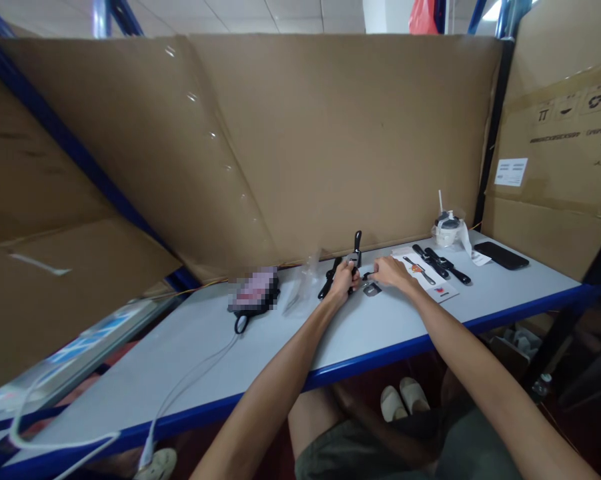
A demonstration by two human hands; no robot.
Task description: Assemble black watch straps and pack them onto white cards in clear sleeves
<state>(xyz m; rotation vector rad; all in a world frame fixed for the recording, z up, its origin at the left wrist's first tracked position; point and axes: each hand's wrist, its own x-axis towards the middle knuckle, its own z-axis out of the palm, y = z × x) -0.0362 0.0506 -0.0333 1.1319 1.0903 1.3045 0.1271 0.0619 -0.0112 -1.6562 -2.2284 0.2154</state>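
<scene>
My left hand (347, 279) is closed around a black spokeshave (357, 248), which stands roughly upright with one handle pointing up. Just to the right, my right hand (387, 271) has its fingers pinched together by a small dark piece, too small to make out. Below those fingertips a flat metal blade-like plate (372, 289) lies on the table. Another black spokeshave (329, 277) rests left of my left hand, partly hidden. More black spokeshaves (446, 266) lie on the right over a printed sheet (443, 292) that pictures such a tool.
A clear plastic bag (303, 287) and a dark pouch (255, 293) with a cable lie on the left of the table (195, 360). At the right are a bagged cup with a straw (448, 230) and a black phone (501, 255). Cardboard walls (355, 133) enclose the back and sides.
</scene>
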